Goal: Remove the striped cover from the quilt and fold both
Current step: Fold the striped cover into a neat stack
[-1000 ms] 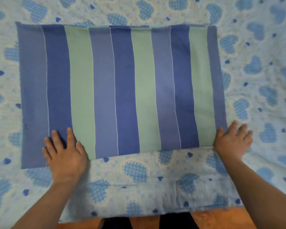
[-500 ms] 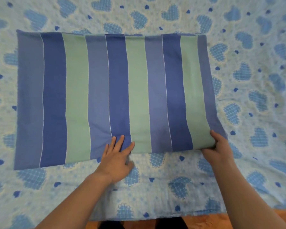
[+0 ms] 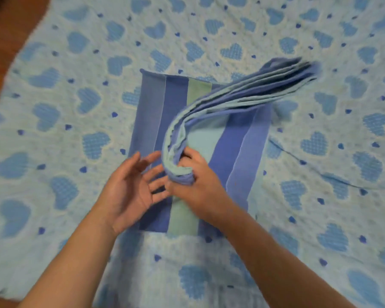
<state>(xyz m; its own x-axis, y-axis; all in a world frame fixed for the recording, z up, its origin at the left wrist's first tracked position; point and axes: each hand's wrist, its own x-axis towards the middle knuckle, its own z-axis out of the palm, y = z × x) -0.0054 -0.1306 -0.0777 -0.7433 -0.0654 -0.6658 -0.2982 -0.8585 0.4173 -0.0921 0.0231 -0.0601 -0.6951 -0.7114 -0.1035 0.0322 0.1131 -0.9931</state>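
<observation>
Two hands at the striped cover [image 3: 156, 112] — my right hand [image 3: 200, 185] pinches its near corner, swinging that half over to fold it; left hand [image 3: 129, 187] hovers spread, ready to catch & smooth. Cover lies on the heart quilt [image 3: 76, 63], w/ floor [image 3: 7, 41] beyond.

- I see a reddish-brown wooden floor [image 3: 7, 41] at the upper left corner; its surface is smooth and slightly glossy; the same brown shows again as a thin sliver at the lower left edge
- The extreme top left corner goes dark and I cannot tell what lies there
- The light is soft and even across my view; I pick out no hard shadows
- No walls, windows or furniture come into my view from this downward angle
</observation>
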